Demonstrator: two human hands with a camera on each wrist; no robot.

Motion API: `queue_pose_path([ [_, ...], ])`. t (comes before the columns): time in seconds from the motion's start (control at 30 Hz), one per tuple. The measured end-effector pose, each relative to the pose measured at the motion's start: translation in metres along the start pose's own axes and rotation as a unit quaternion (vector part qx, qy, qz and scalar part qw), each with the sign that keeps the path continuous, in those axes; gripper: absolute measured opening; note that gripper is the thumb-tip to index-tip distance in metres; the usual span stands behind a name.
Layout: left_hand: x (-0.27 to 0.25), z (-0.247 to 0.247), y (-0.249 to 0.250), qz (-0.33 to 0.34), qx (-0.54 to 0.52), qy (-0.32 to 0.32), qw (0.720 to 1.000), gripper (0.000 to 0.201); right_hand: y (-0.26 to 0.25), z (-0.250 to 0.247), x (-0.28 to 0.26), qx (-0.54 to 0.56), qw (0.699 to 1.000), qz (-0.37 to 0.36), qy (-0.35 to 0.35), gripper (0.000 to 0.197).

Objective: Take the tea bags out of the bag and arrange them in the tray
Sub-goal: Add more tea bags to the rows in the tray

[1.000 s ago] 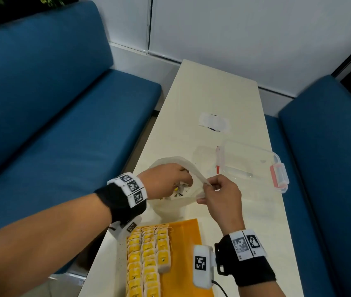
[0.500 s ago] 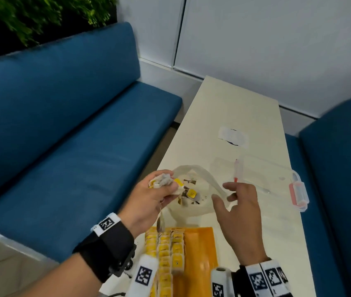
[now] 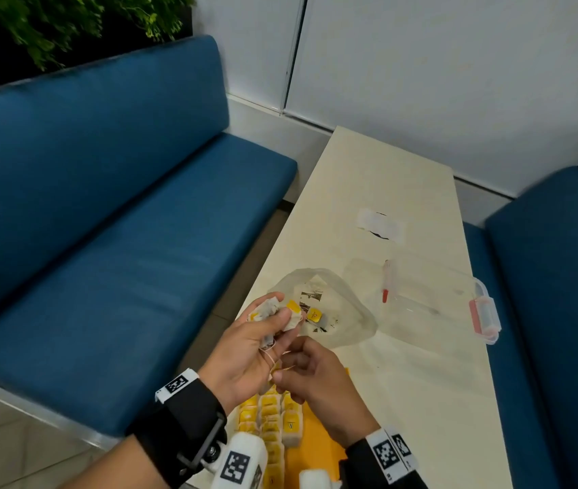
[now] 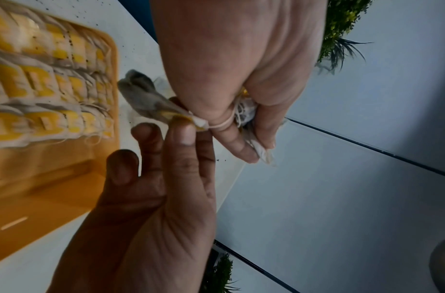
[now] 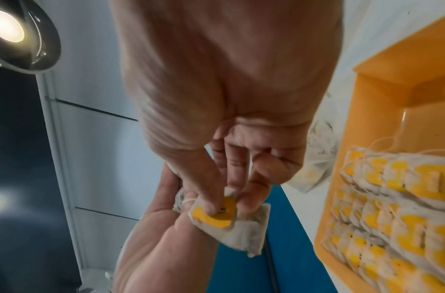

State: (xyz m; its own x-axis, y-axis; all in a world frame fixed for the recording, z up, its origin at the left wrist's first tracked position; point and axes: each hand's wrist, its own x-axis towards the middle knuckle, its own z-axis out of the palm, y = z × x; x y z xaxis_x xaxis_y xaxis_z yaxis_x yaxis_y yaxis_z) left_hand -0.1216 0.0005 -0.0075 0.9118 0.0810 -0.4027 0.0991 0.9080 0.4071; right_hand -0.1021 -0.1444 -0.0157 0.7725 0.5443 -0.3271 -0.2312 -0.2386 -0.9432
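Observation:
My left hand (image 3: 278, 313) grips a crumpled bunch of tea bags (image 3: 269, 309) above the table's left edge, strings hanging from it. My right hand (image 3: 285, 361) pinches one tea bag (image 5: 241, 234) by its yellow tag, at the lower side of my left hand (image 5: 166, 228). In the left wrist view the right hand's fingertips (image 4: 183, 130) meet that bag (image 4: 146, 99) under my left hand (image 4: 256, 138). The clear plastic bag (image 3: 347, 312) lies open behind, a few tea bags inside. The orange tray (image 3: 315, 439) near me holds several rows of tea bags (image 3: 273, 418).
A clear lidded box (image 3: 439, 305) with pink latches lies right of the plastic bag, a red pen (image 3: 387, 280) by it. A white paper patch (image 3: 381, 222) sits further up the cream table (image 3: 421, 400). Blue sofas flank both sides.
My left hand came out of the plastic bag with a bunch of tea bags. My right hand let go of the bag's rim and now pinches one tea bag.

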Motion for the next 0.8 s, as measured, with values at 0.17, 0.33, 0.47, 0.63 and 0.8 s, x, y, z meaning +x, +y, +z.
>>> queue_pose_path([
  [0.17,0.003,-0.013,0.004,0.008,-0.008,0.017,1.0,0.035,0.006,0.003,-0.002,-0.07,0.997,0.006,0.01,0.007],
  [0.33,0.008,-0.037,0.018,0.047,0.003,0.046,0.998,0.038,0.011,-0.005,-0.009,-0.211,0.977,0.01,0.027,0.006],
  [0.47,0.004,-0.065,0.02,0.044,0.034,0.089,0.994,0.03,0.025,-0.02,-0.011,-0.281,0.956,0.015,0.077,0.014],
  [0.63,-0.009,-0.094,0.006,0.001,0.089,0.112,0.99,0.037,0.04,-0.035,-0.016,-0.241,0.964,0.057,0.098,0.014],
  [0.8,-0.018,-0.105,-0.005,-0.028,0.097,0.115,0.988,0.036,0.054,-0.035,-0.022,-0.224,0.966,0.096,0.084,0.01],
])
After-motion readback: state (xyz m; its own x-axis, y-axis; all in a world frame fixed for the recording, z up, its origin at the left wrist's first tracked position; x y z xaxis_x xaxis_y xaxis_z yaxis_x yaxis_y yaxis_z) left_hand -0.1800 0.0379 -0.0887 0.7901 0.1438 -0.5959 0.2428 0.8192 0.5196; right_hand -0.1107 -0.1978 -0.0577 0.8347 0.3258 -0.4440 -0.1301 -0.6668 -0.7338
